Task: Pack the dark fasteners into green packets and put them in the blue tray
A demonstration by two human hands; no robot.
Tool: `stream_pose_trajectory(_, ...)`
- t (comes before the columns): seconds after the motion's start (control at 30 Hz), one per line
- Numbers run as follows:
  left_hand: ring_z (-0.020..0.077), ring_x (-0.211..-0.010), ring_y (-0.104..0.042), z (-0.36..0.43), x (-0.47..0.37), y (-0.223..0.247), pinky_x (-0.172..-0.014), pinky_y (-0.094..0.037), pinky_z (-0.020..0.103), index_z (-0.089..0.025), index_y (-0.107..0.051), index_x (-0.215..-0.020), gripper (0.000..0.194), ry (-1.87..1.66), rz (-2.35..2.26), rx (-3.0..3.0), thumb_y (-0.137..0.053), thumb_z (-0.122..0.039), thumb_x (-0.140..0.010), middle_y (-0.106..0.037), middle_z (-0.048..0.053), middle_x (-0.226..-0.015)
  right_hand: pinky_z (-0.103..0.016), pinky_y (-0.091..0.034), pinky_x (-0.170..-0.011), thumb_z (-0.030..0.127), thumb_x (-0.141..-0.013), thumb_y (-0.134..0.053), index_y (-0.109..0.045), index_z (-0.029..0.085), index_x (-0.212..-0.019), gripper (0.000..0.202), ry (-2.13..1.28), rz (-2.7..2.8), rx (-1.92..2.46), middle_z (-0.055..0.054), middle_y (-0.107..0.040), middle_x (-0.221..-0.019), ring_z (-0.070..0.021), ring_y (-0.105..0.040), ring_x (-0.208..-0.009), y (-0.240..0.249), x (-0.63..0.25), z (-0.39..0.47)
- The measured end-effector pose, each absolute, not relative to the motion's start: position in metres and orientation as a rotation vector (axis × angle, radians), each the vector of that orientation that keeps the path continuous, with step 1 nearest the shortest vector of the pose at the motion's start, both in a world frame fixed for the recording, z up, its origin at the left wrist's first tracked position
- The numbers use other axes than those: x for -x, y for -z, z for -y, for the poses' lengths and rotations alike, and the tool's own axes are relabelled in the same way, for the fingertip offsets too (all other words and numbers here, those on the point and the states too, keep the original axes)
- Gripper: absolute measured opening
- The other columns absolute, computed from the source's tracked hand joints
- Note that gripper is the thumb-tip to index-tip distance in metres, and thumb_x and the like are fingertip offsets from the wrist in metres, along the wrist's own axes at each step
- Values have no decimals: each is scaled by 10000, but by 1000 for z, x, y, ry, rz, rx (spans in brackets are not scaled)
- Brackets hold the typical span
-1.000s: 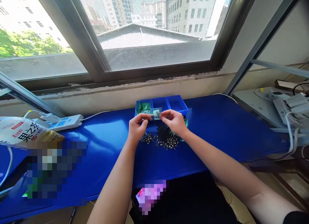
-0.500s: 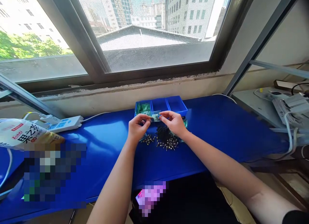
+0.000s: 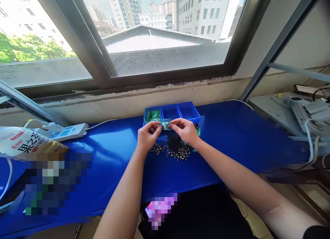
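Silvery parts [image 3: 182,153] were left loose on the tabletop [image 3: 167,178], a black pile [image 3: 174,141] just behind. Beyond, a clear packet [image 3: 165,125] was pinched at its ends by the left hand [image 3: 148,135] and the right hand [image 3: 187,131], seemingly unfinished. Farther back, green pieces [image 3: 154,114] were held in the tray [image 3: 189,118]'s left compartment; whether done or waiting could not be told.

Clear packet [image 3: 165,124] sits slightly lower than second ago; left hand's [image 3: 146,136] thumb now closer to it.
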State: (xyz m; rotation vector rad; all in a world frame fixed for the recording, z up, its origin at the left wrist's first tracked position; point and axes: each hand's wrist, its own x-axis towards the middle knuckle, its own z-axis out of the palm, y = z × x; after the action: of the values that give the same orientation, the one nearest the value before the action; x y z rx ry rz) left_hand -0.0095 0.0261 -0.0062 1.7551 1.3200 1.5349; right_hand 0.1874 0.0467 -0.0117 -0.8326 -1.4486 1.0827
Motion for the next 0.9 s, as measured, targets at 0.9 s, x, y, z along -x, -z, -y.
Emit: stream_pose_trajectory(0.9,167,-650,-712,-24,9,6,-623,-538,271,-198,-744,-978,191,-1504,-1271,-1741,-739,-332,-842,-745,25,-714,-275,-513,-558,570,-867,-656,-754,200,-924,387,-1212,1401,834,-67,-773,-880,-201,-735,-772,3,-190,-46)
